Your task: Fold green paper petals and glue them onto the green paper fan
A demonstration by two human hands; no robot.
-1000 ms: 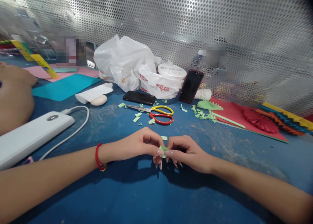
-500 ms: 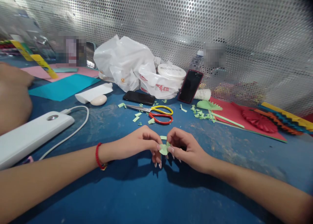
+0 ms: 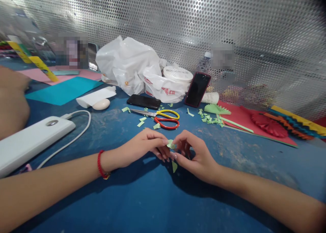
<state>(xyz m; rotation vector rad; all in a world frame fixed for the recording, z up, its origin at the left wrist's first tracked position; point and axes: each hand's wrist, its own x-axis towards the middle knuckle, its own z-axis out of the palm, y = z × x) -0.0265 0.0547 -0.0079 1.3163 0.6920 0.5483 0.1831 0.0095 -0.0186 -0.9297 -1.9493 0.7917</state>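
My left hand (image 3: pixel 144 147) and my right hand (image 3: pixel 194 155) meet over the blue tabletop (image 3: pixel 122 199), with their fingertips together on a small piece of pale green paper (image 3: pixel 171 144). A second green paper bit (image 3: pixel 174 166) shows just below my right fingers. I cannot tell whether it is joined to the held piece. The fingers hide most of the paper. A red string bracelet (image 3: pixel 100 164) circles my left wrist.
Another person's arm (image 3: pixel 11 104) lies at the left edge. Beyond my hands lie yellow-and-red-handled scissors (image 3: pixel 166 114), green paper scraps (image 3: pixel 209 119), and a green paper fan (image 3: pixel 216 109) on red paper (image 3: pixel 236 119). A white power bank (image 3: pixel 35 144) sits left, before a perforated metal wall (image 3: pixel 254 32).
Both hands have moved farther out and closer together. The green paper fan shape seen earlier is now mostly hidden by the fingers, and a green bit shows below them.
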